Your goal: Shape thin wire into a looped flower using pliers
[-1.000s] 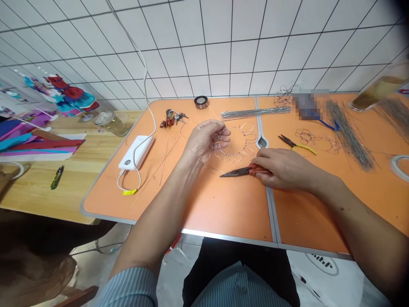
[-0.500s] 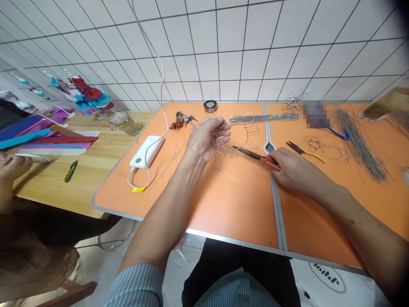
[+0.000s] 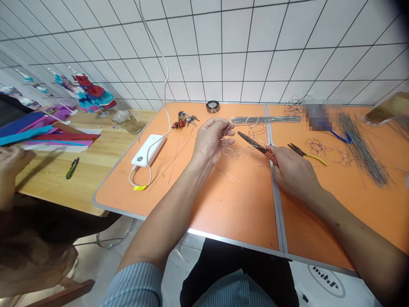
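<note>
Over the orange table [image 3: 207,209], my left hand [image 3: 211,138] pinches a thin wire chain of small loops [image 3: 238,152] between thumb and fingers. The loops curve away to the right of that hand, and a loose wire end rises from the pinch. My right hand [image 3: 295,170] is wrapped round the red handles of long-nosed pliers [image 3: 254,142]. Their dark jaws point up and left, close to the looped wire. Whether the jaw tips touch the wire I cannot tell. Several straight wires [image 3: 226,175] lie below my left hand.
Behind the hands lie a bundle of straight wires [image 3: 281,120], black tape [image 3: 212,106] and keys [image 3: 191,120]. A white power strip [image 3: 148,150] sits left. Yellow-handled pliers [image 3: 315,159] and a thicker wire bundle [image 3: 364,149] are right. Another person's hand [image 3: 14,160] rests at the left table.
The pliers in my right hand have tilted, their tip moving slightly up and right. My left hand still holds the looped wire, a little further right in view.
</note>
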Available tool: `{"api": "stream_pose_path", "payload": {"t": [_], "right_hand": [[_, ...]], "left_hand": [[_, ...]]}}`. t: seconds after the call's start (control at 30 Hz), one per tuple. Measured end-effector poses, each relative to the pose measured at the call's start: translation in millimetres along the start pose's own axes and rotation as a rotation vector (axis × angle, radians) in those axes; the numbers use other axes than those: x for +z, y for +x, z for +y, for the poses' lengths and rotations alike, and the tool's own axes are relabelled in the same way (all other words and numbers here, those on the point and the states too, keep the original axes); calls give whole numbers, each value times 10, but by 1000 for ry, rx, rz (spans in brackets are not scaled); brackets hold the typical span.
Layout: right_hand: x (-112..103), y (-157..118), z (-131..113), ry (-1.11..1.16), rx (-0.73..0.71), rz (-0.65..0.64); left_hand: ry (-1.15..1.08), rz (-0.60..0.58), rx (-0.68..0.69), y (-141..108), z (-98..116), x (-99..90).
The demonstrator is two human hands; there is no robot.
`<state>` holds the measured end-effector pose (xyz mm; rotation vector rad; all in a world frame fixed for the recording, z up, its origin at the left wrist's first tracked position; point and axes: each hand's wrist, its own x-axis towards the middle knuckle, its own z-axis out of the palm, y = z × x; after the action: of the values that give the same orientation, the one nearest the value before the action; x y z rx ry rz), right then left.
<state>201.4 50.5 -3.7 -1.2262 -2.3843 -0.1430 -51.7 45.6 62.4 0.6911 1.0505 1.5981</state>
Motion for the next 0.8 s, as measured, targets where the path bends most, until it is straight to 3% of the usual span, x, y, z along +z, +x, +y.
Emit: {"api": "stream_pose_path", "payload": {"t": [0.17,0.8], "right_hand": [[36,-9,1,-146,-52,97],[-6,5,-36,40,52,4]], "left_hand": [[-1,-1,17,-30,-36,39],[-9,-42,-51,-79,-146,90]]}}
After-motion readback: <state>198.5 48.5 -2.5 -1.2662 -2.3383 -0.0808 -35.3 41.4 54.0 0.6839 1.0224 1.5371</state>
